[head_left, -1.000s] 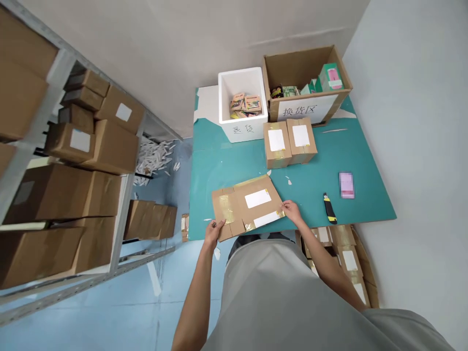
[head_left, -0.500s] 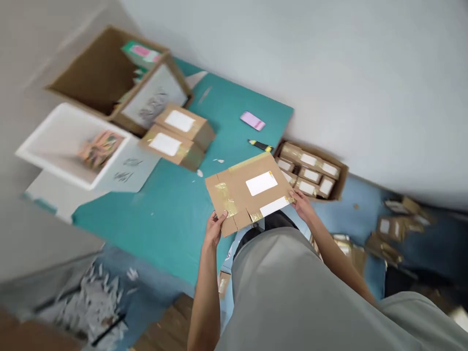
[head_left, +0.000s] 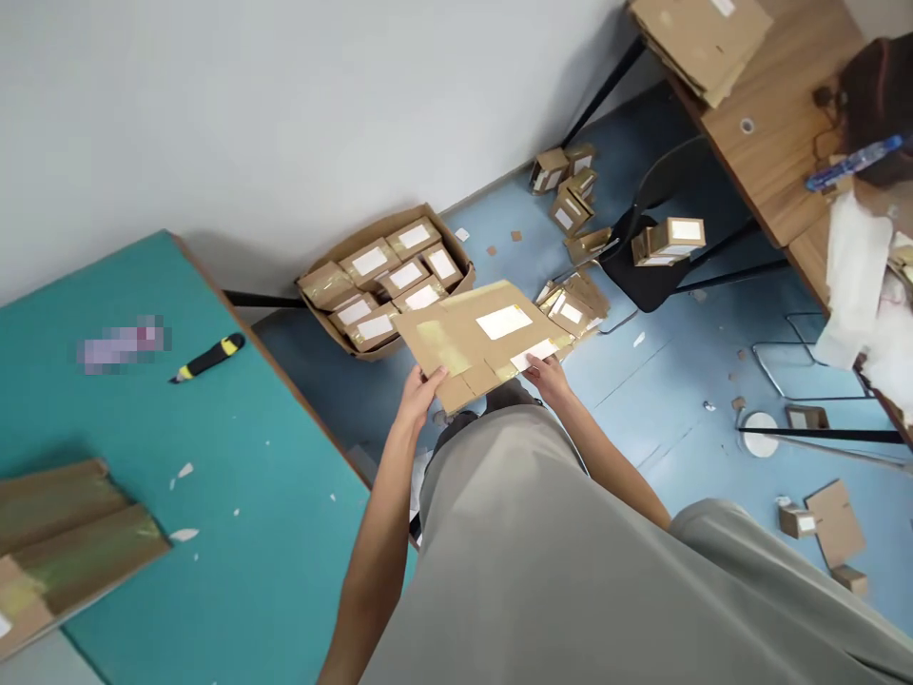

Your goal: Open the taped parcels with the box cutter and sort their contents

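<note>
- Fingers [head_left: 437,373] of the left hand [head_left: 415,398] are closing on the near left corner of a flattened brown cardboard carton [head_left: 467,335], thumb on top, only the card filling the gap.
- The right hand [head_left: 548,377] is gripping the near edge towards its right end, its fingers likewise drawn together on the card, beside a white paper label [head_left: 534,354].
- The flattened carton is hanging in the air before the grey shirt [head_left: 528,533], its printed-label side facing up; a second white rectangular label [head_left: 504,322] is showing near its middle.
- Beyond it, an open brown cardboard box [head_left: 326,322] packed with small taped boxes is standing on the blue floor [head_left: 613,381] by the wall.
- On the teal-topped table [head_left: 278,542] to the left, a black-and-yellow utility knife [head_left: 208,359] is lying near a blurred lilac object [head_left: 118,348].
- Farther right, small cardboard boxes [head_left: 670,242] are resting on a black chair [head_left: 646,288] near a wood-topped table [head_left: 788,124].
</note>
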`<state>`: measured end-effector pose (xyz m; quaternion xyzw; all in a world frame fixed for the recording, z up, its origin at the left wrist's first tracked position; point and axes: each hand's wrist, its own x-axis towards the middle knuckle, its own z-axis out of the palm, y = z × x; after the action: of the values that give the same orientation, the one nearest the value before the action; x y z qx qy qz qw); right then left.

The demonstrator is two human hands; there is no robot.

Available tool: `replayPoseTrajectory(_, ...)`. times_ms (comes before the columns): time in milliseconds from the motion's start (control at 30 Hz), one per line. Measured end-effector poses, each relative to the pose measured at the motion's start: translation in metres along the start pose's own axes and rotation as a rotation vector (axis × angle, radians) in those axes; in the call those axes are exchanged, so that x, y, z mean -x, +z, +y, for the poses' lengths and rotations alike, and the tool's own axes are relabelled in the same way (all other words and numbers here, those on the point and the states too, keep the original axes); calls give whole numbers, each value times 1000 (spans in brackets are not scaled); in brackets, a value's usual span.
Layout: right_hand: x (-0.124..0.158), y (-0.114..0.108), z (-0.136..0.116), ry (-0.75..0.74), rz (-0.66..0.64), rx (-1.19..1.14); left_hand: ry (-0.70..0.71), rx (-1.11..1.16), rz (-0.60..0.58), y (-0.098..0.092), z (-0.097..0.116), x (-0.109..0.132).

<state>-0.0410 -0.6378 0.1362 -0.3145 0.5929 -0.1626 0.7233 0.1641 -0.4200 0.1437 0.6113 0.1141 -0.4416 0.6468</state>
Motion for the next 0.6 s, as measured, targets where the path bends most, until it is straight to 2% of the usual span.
replayPoseTrajectory(133,-39,-68,-28,18,109,-47,-130,-93,-18,92,-9,-29)
replayPoseTrajectory(367,-129,-166,-97,45,200,-31,-237,-236,-130,236,-44,-65)
replayPoseTrajectory(467,-161,-202,-123,57,244,-36,-275,-298,-195,285,-52,-76)
replayPoseTrajectory(600,-191,-236,-147,74,310,-39,-300,-392,-253,334,-59,-89)
